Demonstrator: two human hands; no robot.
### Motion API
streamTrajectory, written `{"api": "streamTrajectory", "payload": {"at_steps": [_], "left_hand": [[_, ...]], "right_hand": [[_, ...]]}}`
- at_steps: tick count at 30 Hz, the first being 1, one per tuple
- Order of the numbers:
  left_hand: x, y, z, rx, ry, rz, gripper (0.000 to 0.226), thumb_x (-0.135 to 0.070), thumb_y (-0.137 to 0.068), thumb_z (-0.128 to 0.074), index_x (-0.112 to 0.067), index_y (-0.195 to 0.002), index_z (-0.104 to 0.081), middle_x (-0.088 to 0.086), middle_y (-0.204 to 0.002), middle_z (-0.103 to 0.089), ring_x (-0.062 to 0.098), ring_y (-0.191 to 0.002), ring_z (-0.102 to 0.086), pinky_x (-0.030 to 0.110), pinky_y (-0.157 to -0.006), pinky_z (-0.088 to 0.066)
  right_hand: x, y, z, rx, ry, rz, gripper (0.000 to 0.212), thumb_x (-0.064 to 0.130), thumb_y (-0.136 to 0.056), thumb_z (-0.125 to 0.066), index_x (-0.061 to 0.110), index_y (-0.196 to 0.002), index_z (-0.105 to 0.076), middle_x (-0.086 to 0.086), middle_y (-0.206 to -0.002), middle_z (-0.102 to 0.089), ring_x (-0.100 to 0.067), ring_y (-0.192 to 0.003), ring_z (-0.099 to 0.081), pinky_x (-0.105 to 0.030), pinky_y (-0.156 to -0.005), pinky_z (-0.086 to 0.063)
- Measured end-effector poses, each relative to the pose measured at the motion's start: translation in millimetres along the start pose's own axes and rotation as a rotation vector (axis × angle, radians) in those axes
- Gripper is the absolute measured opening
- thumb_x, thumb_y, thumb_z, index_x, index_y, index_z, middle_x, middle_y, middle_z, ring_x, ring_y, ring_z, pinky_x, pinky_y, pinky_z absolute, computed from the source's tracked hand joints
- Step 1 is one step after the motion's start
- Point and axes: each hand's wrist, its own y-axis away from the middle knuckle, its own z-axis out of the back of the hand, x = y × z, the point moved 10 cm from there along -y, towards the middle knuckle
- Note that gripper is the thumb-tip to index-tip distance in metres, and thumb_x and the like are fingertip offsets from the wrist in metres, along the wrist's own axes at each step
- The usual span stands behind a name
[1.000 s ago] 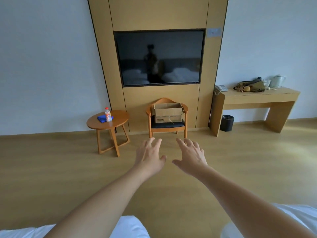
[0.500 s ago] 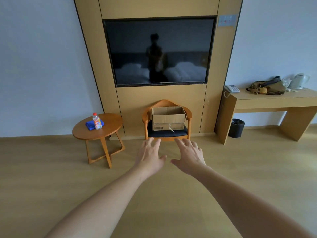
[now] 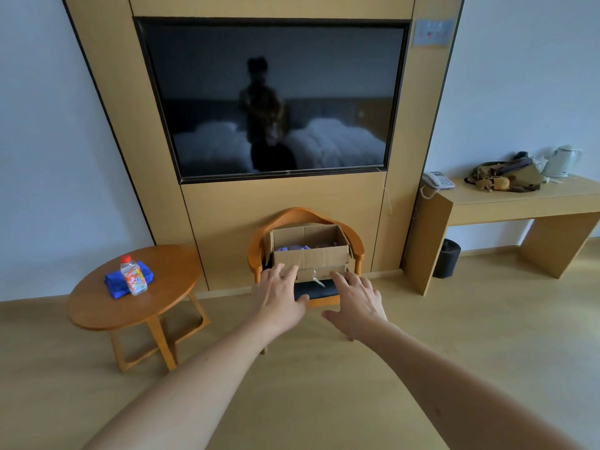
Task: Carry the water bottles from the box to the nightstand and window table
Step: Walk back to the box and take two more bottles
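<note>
A dark television fills the far wall panel above a wooden chair holding an open cardboard box, purple-wrapped items just visible inside. On the round worktop to the left, one bottle stands upright on a blue cloth. Both arms reach toward the box, left hand and right hand spread, fingers apart, grasping nothing.
</note>
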Motion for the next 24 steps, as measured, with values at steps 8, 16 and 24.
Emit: {"api": "streamTrajectory", "payload": {"at_steps": [8, 16, 24], "left_hand": [[48, -137, -50, 0.032, -0.009, 0.020, 0.072, -0.051, -0.093, -0.060, -0.024, -0.155, -0.034, 0.006, -0.160, -0.034, 0.028, -0.145, -0.030, 0.045, -0.115, -0.036], [83, -288, -113, 0.066, -0.015, 0.083, 0.073, -0.051, -0.091, -0.059, -0.026, -0.153, -0.032, 0.004, -0.157, -0.035, 0.027, -0.142, -0.030, 0.043, -0.112, -0.038], [105, -407, -169, 0.161, 0.000, 0.148, 0.069, -0.046, -0.093, -0.058, -0.025, -0.153, -0.032, 0.007, -0.158, -0.033, 0.030, -0.142, -0.029, 0.046, -0.115, -0.035]], "right_hand": [[-11, -144, -40, 0.053, -0.007, 0.005, 0.087, 0.050, -0.086, -0.073, 0.031, -0.157, -0.025, -0.003, -0.156, -0.039, -0.030, -0.142, -0.036, -0.049, -0.111, -0.039], [-49, -308, -87, 0.119, -0.049, 0.024, 0.085, 0.048, -0.088, -0.072, 0.032, -0.157, -0.025, -0.003, -0.157, -0.038, -0.030, -0.143, -0.034, -0.050, -0.114, -0.036], [-79, -445, -136, 0.222, -0.068, 0.015, 0.087, 0.052, -0.087, -0.070, 0.033, -0.157, -0.024, -0.004, -0.160, -0.036, -0.031, -0.144, -0.034, -0.051, -0.114, -0.037]]}}
